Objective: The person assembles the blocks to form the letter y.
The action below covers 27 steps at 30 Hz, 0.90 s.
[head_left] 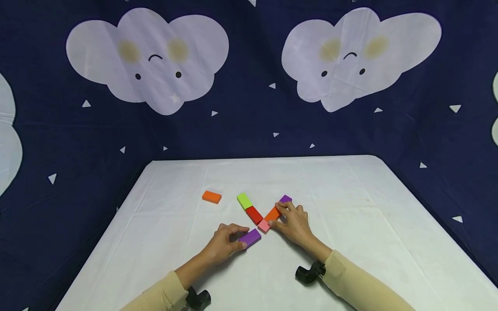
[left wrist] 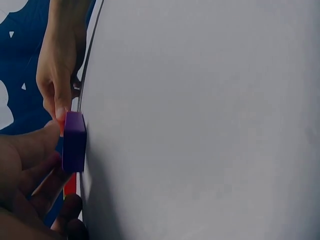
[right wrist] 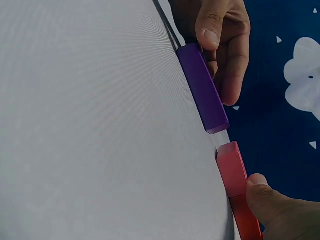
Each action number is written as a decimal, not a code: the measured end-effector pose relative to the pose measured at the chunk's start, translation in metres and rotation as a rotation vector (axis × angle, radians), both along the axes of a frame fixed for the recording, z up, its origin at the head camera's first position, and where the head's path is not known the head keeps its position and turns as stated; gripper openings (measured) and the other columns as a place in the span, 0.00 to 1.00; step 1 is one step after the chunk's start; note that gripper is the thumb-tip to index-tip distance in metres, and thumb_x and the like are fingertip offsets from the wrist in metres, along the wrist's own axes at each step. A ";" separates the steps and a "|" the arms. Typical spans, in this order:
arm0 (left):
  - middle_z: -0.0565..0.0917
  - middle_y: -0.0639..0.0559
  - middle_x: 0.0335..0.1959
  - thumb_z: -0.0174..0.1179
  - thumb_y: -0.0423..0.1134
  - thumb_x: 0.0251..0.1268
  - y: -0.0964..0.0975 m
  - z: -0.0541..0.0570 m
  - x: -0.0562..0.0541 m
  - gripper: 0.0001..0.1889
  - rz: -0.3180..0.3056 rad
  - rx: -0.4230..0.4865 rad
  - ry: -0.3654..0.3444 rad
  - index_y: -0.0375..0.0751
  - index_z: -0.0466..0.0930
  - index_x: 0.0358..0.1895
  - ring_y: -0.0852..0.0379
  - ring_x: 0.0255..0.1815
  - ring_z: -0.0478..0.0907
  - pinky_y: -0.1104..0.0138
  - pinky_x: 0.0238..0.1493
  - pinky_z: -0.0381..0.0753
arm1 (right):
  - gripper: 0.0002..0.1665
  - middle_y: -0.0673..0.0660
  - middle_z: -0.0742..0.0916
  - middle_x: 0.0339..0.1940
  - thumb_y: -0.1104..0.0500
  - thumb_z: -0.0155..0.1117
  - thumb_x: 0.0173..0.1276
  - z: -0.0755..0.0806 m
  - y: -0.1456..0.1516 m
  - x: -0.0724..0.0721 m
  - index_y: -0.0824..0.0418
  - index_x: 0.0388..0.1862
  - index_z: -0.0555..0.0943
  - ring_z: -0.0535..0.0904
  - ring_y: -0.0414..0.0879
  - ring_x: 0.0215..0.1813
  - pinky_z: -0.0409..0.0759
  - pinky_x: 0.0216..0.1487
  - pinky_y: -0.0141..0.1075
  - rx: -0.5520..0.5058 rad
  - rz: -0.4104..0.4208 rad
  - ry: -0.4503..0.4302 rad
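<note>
My left hand (head_left: 223,244) holds a purple block (head_left: 250,238) between thumb and fingers, low over the white table, just nearer than the V of blocks. In the right wrist view this purple block (right wrist: 202,90) lies in line with the pink block, a small gap between them. The pink block (head_left: 263,226) forms the V's corner. From it an orange block (head_left: 272,214) and another purple block (head_left: 285,199) run up right; a red block (head_left: 254,215) and a lime green block (head_left: 244,201) run up left. My right hand (head_left: 293,222) grips the orange block, thumb by its pink end.
A loose orange block (head_left: 212,197) lies on the white table (head_left: 163,207), left of the green one. Black wrist devices (head_left: 309,274) hang below both sleeves. Behind the table stands a dark blue cloth (head_left: 249,134) printed with clouds.
</note>
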<state>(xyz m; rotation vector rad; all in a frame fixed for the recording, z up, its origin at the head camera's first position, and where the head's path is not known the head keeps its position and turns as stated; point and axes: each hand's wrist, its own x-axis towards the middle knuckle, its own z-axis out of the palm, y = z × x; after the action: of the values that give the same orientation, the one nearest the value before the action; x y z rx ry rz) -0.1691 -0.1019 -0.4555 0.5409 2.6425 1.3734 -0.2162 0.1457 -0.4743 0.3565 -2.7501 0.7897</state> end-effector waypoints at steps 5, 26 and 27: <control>0.84 0.49 0.49 0.67 0.36 0.52 -0.003 -0.001 -0.003 0.21 -0.034 0.004 -0.004 0.43 0.81 0.52 0.57 0.46 0.63 0.68 0.46 0.60 | 0.39 0.55 0.80 0.55 0.42 0.72 0.51 0.000 0.000 0.000 0.58 0.61 0.77 0.68 0.51 0.42 0.59 0.40 0.40 0.005 0.000 0.004; 0.85 0.54 0.43 0.68 0.37 0.51 0.012 -0.007 0.009 0.19 0.088 -0.024 0.077 0.47 0.83 0.50 0.59 0.40 0.63 0.69 0.41 0.59 | 0.40 0.54 0.80 0.55 0.41 0.71 0.52 -0.001 0.000 0.000 0.57 0.61 0.76 0.68 0.50 0.42 0.59 0.39 0.39 0.018 0.006 0.013; 0.85 0.55 0.42 0.68 0.38 0.51 0.014 -0.008 0.010 0.19 0.103 -0.027 0.078 0.47 0.83 0.50 0.60 0.40 0.63 0.69 0.42 0.59 | 0.39 0.54 0.80 0.55 0.41 0.71 0.52 -0.001 0.000 0.000 0.57 0.61 0.76 0.68 0.50 0.42 0.59 0.39 0.39 0.020 0.006 0.014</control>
<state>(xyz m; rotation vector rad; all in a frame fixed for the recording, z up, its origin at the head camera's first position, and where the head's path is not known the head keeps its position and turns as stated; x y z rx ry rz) -0.1589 -0.0883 -0.4632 0.4710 2.7832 1.3682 -0.2162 0.1461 -0.4751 0.3726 -2.7468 0.7589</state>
